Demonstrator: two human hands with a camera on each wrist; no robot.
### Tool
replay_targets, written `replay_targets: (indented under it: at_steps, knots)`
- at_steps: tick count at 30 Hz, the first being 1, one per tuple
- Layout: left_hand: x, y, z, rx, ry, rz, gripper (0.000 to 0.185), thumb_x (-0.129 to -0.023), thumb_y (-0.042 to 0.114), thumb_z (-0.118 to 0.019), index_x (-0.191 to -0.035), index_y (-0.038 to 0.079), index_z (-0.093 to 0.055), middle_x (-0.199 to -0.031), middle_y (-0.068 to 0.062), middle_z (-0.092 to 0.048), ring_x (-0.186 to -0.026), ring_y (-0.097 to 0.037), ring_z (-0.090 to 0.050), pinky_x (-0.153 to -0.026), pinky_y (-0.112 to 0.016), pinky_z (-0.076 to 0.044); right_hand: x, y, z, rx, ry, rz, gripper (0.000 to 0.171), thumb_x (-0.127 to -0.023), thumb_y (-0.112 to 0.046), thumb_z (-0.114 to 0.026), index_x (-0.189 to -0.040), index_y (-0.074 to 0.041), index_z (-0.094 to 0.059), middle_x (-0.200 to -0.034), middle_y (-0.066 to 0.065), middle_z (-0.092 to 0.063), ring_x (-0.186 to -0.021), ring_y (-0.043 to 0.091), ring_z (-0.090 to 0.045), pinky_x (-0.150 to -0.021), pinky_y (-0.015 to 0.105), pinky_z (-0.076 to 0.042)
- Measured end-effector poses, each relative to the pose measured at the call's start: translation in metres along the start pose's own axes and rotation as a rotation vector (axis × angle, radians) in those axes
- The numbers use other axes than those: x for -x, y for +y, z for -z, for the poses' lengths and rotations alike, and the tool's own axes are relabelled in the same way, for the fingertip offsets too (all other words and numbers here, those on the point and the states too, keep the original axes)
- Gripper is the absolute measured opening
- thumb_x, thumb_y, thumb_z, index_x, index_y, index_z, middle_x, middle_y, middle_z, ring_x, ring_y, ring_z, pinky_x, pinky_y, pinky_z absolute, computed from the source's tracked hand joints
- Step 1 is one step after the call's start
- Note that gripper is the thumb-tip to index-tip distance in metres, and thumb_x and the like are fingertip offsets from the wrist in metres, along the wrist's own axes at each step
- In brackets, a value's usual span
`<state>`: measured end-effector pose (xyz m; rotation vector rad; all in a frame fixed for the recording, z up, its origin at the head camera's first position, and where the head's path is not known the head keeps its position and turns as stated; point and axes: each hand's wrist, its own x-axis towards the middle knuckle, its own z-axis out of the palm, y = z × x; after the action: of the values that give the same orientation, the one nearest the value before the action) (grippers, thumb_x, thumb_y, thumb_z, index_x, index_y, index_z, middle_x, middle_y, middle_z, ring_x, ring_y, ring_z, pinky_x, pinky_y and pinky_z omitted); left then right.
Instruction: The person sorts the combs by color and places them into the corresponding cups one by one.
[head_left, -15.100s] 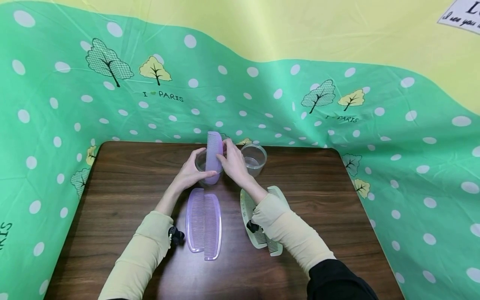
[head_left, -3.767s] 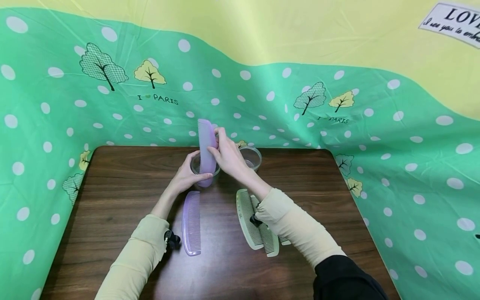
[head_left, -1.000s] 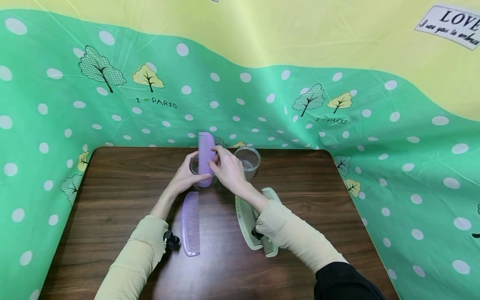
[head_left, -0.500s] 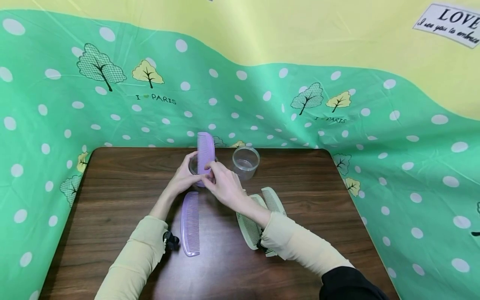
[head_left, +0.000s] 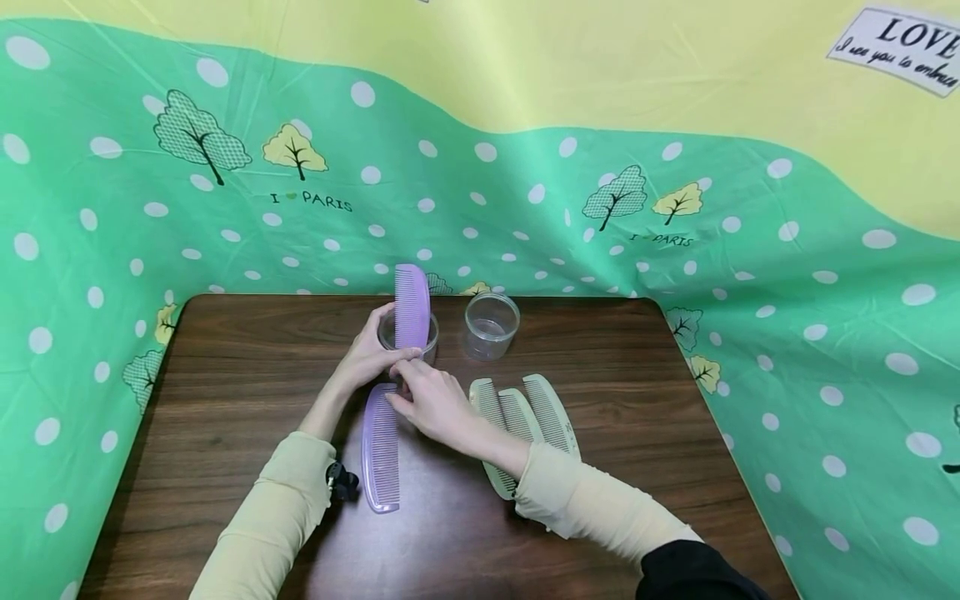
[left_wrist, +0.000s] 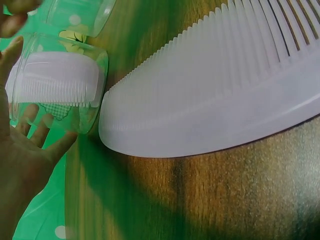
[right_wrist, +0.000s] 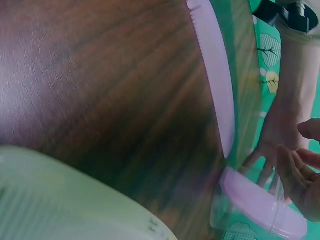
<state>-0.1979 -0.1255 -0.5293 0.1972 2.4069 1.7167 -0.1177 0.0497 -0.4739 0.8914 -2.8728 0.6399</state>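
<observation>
A clear plastic cup (head_left: 407, 337) stands near the back of the brown wooden table (head_left: 225, 400). Purple combs (head_left: 412, 307) stand up inside it, with their round tops sticking out over the rim. The left hand (head_left: 369, 354) wraps its fingers around this cup and holds it. A second clear cup (head_left: 491, 323) stands just to the right of the first one, and it looks empty.

Another purple comb (head_left: 381, 446) lies flat on the table, just in front of the first cup. The right hand (head_left: 429, 403) rests right by the top end of this flat comb, with its fingers bent. I cannot tell if it has hold of the comb.

Three pale green combs (head_left: 522, 421) lie side by side, to the right of the first cup and nearer the person. The right sleeve (head_left: 592, 504) covers their near ends.

The combs are long, with one curved side and many thin teeth. A green cloth with white dots and little trees (head_left: 202, 133) hangs behind the table.
</observation>
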Motion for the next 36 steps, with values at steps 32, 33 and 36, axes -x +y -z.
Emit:
replay_targets:
  at_steps: [32, 33, 36]
  knots:
    - [0.000, 0.000, -0.001, -0.015, 0.004, 0.022, 0.104, -0.078, 0.049, -0.088, -0.160, 0.032, -0.026, -0.165, -0.006, -0.034, -0.150, -0.033, -0.037, -0.123, -0.057, -0.029, 0.017, -0.019, -0.045, 0.054, -0.259, -0.215, 0.095, -0.090, -0.058, -0.073, -0.155, 0.002, -0.036, -0.136, 0.019, -0.059, -0.096, 0.034, -0.072, -0.081, 0.043, -0.062]
    - [0.000, 0.000, -0.001, -0.016, 0.005, 0.022, 0.104, -0.078, 0.049, -0.088, -0.160, 0.032, -0.026, -0.165, -0.006, -0.035, -0.150, -0.032, -0.037, -0.123, -0.057, -0.029, 0.017, -0.019, -0.046, 0.056, -0.269, -0.219, 0.098, -0.090, -0.059, -0.072, -0.156, 0.003, -0.035, -0.138, 0.020, -0.058, -0.098, 0.034, -0.072, -0.082, 0.043, -0.062]
    - [-0.001, 0.000, -0.002, -0.013, 0.009, 0.023, 0.103, -0.078, 0.050, -0.088, -0.159, 0.033, -0.027, -0.165, -0.005, -0.036, -0.150, -0.032, -0.038, -0.123, -0.057, -0.030, 0.018, -0.021, -0.050, 0.067, -0.282, -0.234, 0.104, -0.087, -0.062, -0.073, -0.157, 0.004, -0.033, -0.141, 0.022, -0.057, -0.101, 0.036, -0.072, -0.082, 0.043, -0.062]
